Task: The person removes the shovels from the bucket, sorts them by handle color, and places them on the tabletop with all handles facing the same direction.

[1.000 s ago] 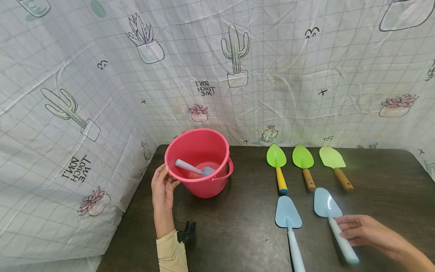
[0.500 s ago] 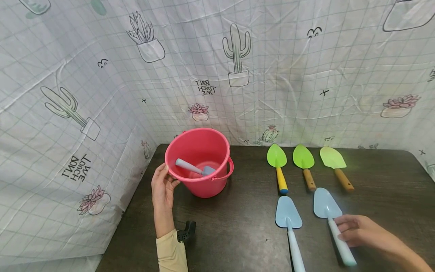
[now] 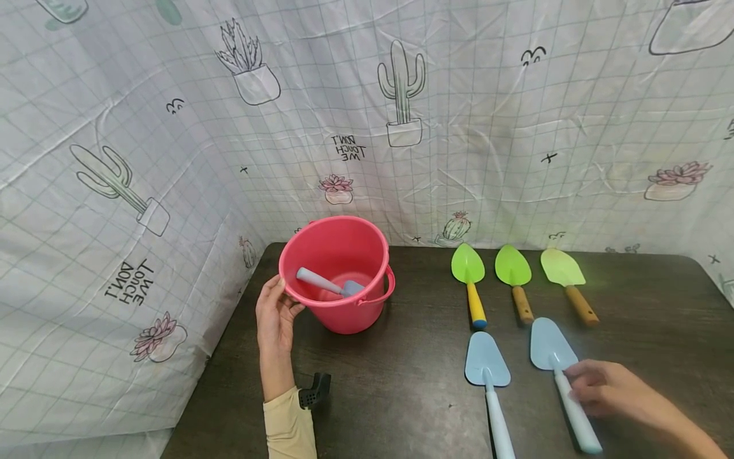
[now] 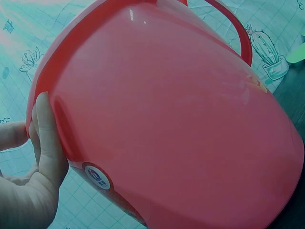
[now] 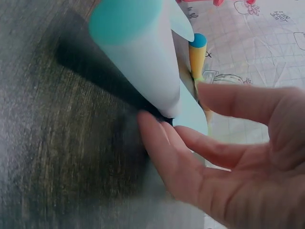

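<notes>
My left hand (image 3: 276, 315) pinches the near-left rim of a red bucket (image 3: 346, 315), thumb and fingers on either side of the rim in the left wrist view. Inside the bucket lies a light-blue trowel (image 3: 318, 280). On the right, my right hand (image 3: 599, 387) is at the handle of another light-blue trowel (image 3: 552, 347) on the dark table. In the right wrist view its fingertips (image 5: 151, 123) are low beside the pale handle (image 5: 143, 67), and the thumb (image 5: 228, 98) stands apart from it. A third light-blue trowel (image 3: 486, 360) lies to the left.
Behind the blue trowels lie a green trowel with a yellow handle (image 3: 474, 305), a green trowel with a wooden handle (image 3: 520, 303) and a paler green one (image 3: 562, 268). A white cactus-print cloth (image 3: 470, 127) hangs along the back and left of the table (image 3: 401, 395).
The handle end of the trowel by my right hand has shifted slightly towards me and left, and my right thumb and fingers have moved a little. The left hand and bucket hold still.
</notes>
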Available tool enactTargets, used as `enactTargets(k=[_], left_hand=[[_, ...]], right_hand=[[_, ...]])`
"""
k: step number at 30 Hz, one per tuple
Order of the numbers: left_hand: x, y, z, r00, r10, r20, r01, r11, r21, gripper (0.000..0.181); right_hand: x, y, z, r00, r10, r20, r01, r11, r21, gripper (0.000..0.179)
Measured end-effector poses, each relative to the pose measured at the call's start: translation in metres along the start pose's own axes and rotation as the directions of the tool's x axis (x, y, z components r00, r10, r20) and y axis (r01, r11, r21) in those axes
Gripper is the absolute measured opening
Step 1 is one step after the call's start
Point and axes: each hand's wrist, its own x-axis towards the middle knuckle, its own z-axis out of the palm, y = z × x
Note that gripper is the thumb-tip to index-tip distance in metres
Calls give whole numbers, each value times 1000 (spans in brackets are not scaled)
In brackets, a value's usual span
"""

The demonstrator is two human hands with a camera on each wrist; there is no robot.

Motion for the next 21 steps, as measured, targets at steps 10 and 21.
enactTargets(k=[10, 21], left_hand=[[0, 0, -1, 1000, 0, 2, 0, 1000, -4, 23], [0, 1, 0, 1000, 1, 7, -1, 1000, -4, 23]], right_hand=[[-1, -8, -5, 978, 54, -202, -56, 998, -2, 45], [-1, -34, -11, 942, -76, -328, 48, 995, -93, 49]])
